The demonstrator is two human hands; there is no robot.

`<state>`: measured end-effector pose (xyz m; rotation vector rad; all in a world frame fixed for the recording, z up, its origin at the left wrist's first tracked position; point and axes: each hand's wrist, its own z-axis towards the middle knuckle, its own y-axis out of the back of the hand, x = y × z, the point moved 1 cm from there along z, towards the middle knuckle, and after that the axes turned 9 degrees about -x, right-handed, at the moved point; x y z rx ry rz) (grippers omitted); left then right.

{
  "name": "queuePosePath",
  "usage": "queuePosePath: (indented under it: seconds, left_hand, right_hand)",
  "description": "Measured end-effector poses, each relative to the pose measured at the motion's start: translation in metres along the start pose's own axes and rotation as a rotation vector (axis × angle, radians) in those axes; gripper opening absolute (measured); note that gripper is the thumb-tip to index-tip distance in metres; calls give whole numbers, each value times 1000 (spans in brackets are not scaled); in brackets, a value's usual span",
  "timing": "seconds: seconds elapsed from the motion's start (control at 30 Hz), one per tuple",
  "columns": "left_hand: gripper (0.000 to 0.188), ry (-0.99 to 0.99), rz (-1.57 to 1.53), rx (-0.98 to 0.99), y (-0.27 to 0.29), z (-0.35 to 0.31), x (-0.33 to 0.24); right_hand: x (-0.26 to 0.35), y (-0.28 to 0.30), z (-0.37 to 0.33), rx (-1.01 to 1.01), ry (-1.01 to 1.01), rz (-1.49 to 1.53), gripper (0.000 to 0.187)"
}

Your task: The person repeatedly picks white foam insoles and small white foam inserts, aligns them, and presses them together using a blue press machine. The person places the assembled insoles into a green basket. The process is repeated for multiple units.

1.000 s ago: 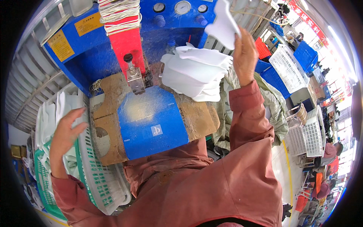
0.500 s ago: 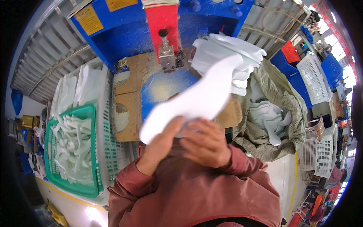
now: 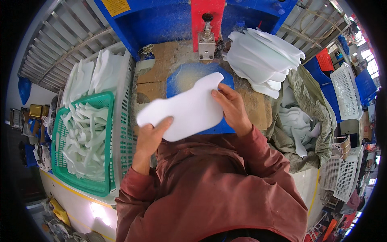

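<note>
A flat white foam-like sheet with curved edges (image 3: 189, 111) is held up in front of me, above the blue pad (image 3: 225, 124) on the work surface. My left hand (image 3: 151, 139) grips its lower left edge, thumb on top and the fingers hidden underneath. At its right end, my right hand (image 3: 234, 107) pinches the edge with the thumb on the face. Just beyond the pad is a red machine column (image 3: 206, 14) with a metal block and black knob (image 3: 207, 36). A pile of similar white sheets (image 3: 262, 56) lies to the right of the column.
On the left, a green basket (image 3: 109, 145) holds narrow white strips, beside a white crate (image 3: 128, 88) with more white sheets. A greenish sack (image 3: 322, 101) with white pieces stands at right, near white plastic baskets (image 3: 347, 94). Blue machine housing (image 3: 161, 24) rises behind worn cardboard (image 3: 167, 50).
The sheet has been turned and now lies wider and lower across my view. My right hand has shifted from its lower edge to its right end. The view has swung left.
</note>
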<state>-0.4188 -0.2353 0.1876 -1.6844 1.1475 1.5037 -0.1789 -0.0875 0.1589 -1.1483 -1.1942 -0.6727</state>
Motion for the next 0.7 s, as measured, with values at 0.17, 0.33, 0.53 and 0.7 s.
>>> queuePosePath:
  seconds: [0.17,0.33,0.53,0.7]
  left_hand:
    - [38,-37,-307,-144,13,30,2]
    - [44,-54,-301,-125,23,43,-2]
    - [43,-39,-293,-70,17,57,-10]
    - [40,-53,-284,-29,1,71,-16]
  right_hand:
    - [-19,-14,35,25,-35,104,35]
    - [-19,-18,48,14,-75,50,32]
    - [-15,-16,45,-20,-29,99,34]
    - [-9,-3,50,-90,6,91,37]
